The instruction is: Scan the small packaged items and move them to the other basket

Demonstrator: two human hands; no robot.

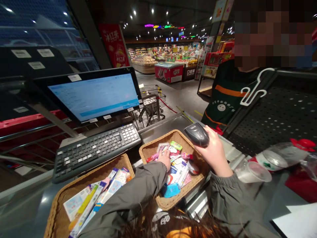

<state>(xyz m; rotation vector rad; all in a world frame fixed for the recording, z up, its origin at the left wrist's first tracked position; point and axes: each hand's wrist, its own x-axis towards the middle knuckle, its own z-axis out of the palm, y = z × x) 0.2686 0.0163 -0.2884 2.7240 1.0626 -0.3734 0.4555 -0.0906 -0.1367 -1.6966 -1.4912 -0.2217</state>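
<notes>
My right hand (215, 152) is wrapped round a black barcode scanner (197, 134), raised over the right edge of a wicker basket (146, 150). Inside that basket, my left hand (164, 159) reaches down with fingers apart onto a pile of small packaged goods (179, 168). Nearest its fingertips are a pink-and-grey packet (162, 146) and a green-topped pack (176, 145). A blue pack (171, 190) lies at the basket's near end. To the left, a second wicker basket (55, 208) holds long packets, among them a yellow one (86, 203).
A black keyboard (99, 148) and a lit monitor (96, 96) stand at left. Across the counter is a person in a dark green apron (220, 102). A white hanger (252, 89) hangs on a perforated panel (279, 109). Plastic tubs (255, 172) and paper (297, 219) lie at right.
</notes>
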